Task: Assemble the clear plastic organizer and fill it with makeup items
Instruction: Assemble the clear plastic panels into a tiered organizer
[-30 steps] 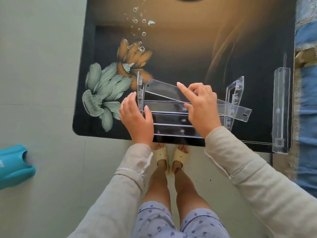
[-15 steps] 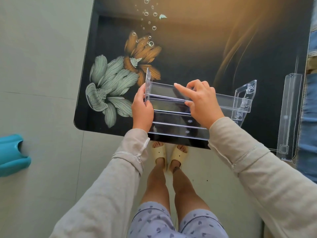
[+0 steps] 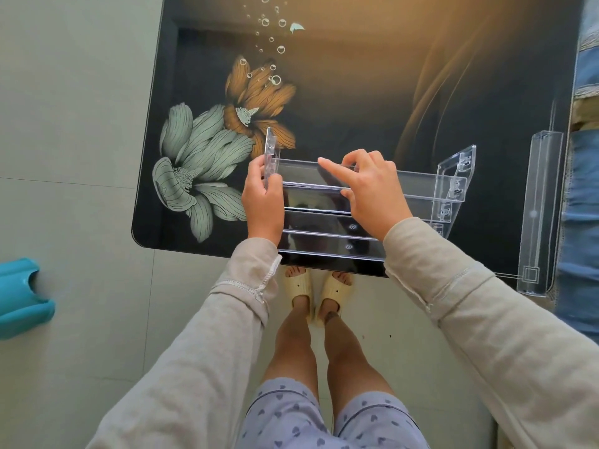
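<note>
The clear plastic organizer (image 3: pixel 418 186) stands near the front edge of the dark table (image 3: pixel 372 92), with stepped clear shelves between two upright side panels. My left hand (image 3: pixel 264 202) grips the left side panel (image 3: pixel 269 147), thumb and fingers curled round its edge. My right hand (image 3: pixel 369 186) holds the top shelf strip (image 3: pixel 301 166), forefinger stretched along it toward the left panel. The right side panel (image 3: pixel 460 170) stands upright with the shelf ends in its slots. No makeup items are in view.
A loose long clear plastic piece (image 3: pixel 539 212) lies along the table's right edge. A teal plastic object (image 3: pixel 19 299) sits on the tiled floor at the left. Blue fabric (image 3: pixel 583 189) borders the table on the right. My legs and slippers stand below the table's front edge.
The top shelf strip, tilted and sticking out past the right panel a second ago, now lies level between both panels. My left hand moved up from the lower shelves and took hold of the left panel.
</note>
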Available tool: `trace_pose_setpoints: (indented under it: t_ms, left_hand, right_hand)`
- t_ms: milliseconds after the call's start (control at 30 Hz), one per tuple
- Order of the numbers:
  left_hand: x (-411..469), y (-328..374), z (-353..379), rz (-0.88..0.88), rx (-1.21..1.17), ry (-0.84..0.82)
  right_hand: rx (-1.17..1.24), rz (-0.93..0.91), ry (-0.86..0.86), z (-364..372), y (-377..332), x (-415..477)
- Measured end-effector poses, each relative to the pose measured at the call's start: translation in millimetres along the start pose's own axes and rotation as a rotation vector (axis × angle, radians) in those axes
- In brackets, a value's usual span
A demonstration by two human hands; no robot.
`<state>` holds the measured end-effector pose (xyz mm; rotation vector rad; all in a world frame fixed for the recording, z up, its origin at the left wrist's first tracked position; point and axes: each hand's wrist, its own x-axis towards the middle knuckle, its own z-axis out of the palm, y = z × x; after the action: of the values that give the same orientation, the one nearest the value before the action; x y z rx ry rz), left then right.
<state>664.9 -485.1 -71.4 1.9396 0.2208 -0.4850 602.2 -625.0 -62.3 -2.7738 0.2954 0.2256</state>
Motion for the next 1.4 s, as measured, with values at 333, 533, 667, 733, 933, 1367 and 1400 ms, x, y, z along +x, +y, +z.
trace_pose_setpoints:
  t_ms: [333, 533, 667, 733, 933, 1367, 1400]
  left_hand:
    - [-4.4, 4.0, 11.1, 0.227, 0.423, 0.275]
    - [-30.1, 16.7, 42.8, 0.696, 0.608, 0.109]
    - [-42.7, 26.3, 79.7, 0.792, 0.699, -0.123]
    - [-44.6, 29.3, 97.1, 0.812, 0.83, -0.235]
    - [-40.0, 35.9, 136.5, 0.883, 1.024, -0.418]
    - [-40.2, 34.7, 151.2, 0.902, 0.957, -0.469]
    - [-39.6, 32.6, 152.0, 0.911, 0.971, -0.473]
  right_hand:
    - [0.334, 0.264, 0.43, -16.7, 2.5, -41.0]
    - [0.572, 0.701, 0.531, -17.9, 33.8, -79.0]
    - [0.731, 0.883, 0.37, -16.3, 53.1, -84.5]
    - [0.718, 0.866, 0.315, -15.2, 59.8, -82.3]
    - [0.667, 0.814, 0.278, -12.7, 74.2, -72.8]
    - [0.486, 0.823, 0.301, -2.7, 81.9, -69.8]
    - [0.485, 0.822, 0.298, -2.4, 82.2, -69.8]
